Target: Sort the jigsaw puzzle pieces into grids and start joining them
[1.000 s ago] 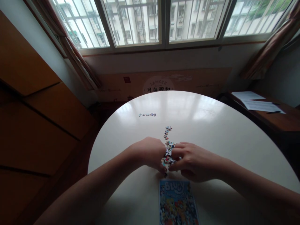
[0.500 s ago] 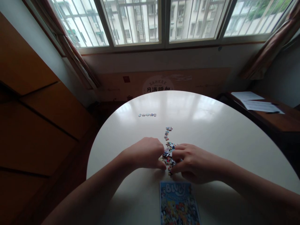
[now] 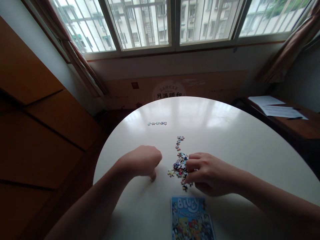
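A heap of small jigsaw puzzle pieces [image 3: 178,165] lies on the white table in front of me. My left hand [image 3: 143,161] is to the left of the heap, apart from it, with fingers curled and the tips pressed down near the tabletop. Whatever those fingertips pinch is too small and hidden to make out. At the heap's right edge rests my right hand [image 3: 206,173], its bent fingers apart and touching the pieces. A short chain of pieces [image 3: 178,145] runs away from the heap, and a row of pieces [image 3: 157,123] lies farther off to the left.
A blue picture sheet or box lid marked "Bluey" [image 3: 191,216] lies at the near side of the round white table [image 3: 237,143]. Papers [image 3: 277,110] and a pen lie on a brown side table to the right. A large printed carton [image 3: 200,88] stands under the window.
My left hand has moved left, away from the heap, uncovering a yellowish piece at its left edge. My right hand has stayed by the heap, shifting only slightly.
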{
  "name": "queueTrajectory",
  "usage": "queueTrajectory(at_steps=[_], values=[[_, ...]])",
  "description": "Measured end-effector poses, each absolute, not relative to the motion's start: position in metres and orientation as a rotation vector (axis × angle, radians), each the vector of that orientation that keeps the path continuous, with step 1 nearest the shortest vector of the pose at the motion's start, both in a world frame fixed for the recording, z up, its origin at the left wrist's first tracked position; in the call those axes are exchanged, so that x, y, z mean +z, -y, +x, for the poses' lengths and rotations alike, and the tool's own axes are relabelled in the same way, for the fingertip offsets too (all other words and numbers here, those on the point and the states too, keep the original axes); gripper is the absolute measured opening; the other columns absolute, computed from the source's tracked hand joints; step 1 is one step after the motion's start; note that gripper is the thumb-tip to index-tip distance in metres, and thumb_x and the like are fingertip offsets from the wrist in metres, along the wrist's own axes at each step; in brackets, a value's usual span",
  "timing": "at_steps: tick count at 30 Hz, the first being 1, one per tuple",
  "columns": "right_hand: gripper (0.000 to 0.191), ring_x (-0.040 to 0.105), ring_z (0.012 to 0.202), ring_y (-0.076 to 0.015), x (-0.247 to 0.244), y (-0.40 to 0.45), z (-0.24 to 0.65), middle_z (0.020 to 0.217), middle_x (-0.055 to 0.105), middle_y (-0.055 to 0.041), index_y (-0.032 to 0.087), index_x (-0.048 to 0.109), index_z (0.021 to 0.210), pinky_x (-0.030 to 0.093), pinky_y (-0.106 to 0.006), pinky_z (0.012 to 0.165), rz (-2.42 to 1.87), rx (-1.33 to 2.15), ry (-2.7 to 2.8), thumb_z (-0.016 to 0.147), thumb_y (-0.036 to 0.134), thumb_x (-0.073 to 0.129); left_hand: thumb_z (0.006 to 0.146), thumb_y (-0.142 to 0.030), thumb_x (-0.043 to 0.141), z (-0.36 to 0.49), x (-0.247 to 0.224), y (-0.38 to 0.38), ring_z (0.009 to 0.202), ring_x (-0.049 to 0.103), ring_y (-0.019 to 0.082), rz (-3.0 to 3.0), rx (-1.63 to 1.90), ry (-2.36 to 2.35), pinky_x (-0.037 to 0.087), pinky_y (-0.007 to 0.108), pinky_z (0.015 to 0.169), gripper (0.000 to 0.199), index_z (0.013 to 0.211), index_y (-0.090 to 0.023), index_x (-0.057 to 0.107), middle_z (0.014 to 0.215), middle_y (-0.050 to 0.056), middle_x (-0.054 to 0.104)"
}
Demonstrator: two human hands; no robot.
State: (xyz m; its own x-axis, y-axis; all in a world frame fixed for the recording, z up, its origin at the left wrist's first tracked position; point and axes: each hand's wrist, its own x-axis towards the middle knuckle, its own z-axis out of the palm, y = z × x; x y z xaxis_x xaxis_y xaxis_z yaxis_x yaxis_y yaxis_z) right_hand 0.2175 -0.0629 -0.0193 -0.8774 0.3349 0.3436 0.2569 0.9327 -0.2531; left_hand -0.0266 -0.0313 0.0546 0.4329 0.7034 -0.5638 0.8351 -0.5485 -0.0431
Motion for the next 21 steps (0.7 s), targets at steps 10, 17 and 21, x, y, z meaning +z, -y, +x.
queueTrajectory(at_steps=[10, 17, 21], values=[[0.020, 0.044, 0.067, -0.0121, -0.018, 0.060, 0.218, 0.081, 0.056, -0.0033, 0.019, 0.066, 0.088, 0.035, -0.029, 0.064, -0.463, 0.180, 2.476, 0.095, 0.016, 0.048, 0.076, -0.036, 0.064, -0.080, 0.034, -0.031, 0.078, 0.064, 0.022, 2.215, -0.403, -1.924, 0.040, 0.027, 0.061, 0.022, 0.085, -0.019, 0.073, 0.095, 0.009, 0.074], [0.022, 0.046, 0.066, -0.0110, -0.020, 0.056, 0.221, 0.083, 0.057, -0.0035, 0.019, 0.066, 0.089, 0.036, -0.028, 0.063, -0.473, 0.137, 2.445, 0.096, 0.016, 0.045, 0.088, -0.041, 0.055, -0.092, 0.028, -0.046, 0.083, 0.065, 0.021, 2.166, -0.055, -2.113, 0.038, 0.026, 0.060, 0.029, 0.088, -0.018, 0.073, 0.096, 0.010, 0.074], [0.020, 0.050, 0.069, -0.0114, -0.020, 0.054, 0.221, 0.084, 0.060, -0.0035, 0.020, 0.066, 0.091, 0.038, -0.028, 0.064, -0.470, 0.178, 2.395, 0.093, 0.015, 0.047, 0.083, -0.048, 0.059, -0.086, 0.025, -0.044, 0.080, 0.065, 0.022, 2.110, -0.187, -2.099, 0.038, 0.027, 0.059, 0.034, 0.087, -0.018, 0.074, 0.096, 0.011, 0.074]])
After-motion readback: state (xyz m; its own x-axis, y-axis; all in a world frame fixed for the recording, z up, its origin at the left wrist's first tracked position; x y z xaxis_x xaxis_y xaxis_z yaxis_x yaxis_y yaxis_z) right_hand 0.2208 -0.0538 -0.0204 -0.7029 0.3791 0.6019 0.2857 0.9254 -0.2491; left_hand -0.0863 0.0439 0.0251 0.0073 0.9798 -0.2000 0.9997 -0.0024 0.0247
